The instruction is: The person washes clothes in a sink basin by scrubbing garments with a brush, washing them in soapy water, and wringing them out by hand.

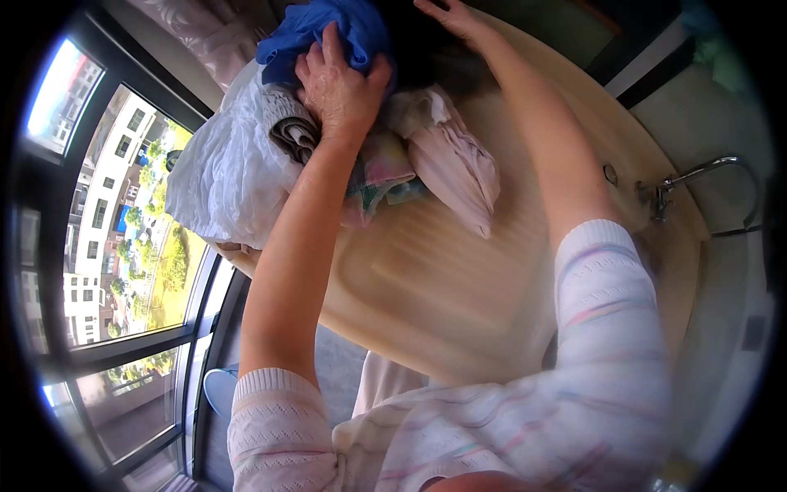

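Observation:
My left hand [340, 92] presses into a bunched blue cloth [283, 49] at the top of the laundry pile, its fingers curled into the fabric. The hand's skin looks wet. My right hand [459, 18] is at the top edge, beside a dark cloth [418, 49]; its visible fingers are stretched out and part of the hand is cut off. Below my left hand lie a white cloth [234, 164], a rolled grey-brown knit piece [293, 131], a multicoloured cloth [385, 168] and a pale pink cloth [459, 160].
The pile rests on a beige washbasin [443, 279] with a ridged washboard surface. A chrome tap [664, 193] stands at its right. Windows [123, 221] line the left side, and a pale patterned curtain [205, 37] hangs at the upper left.

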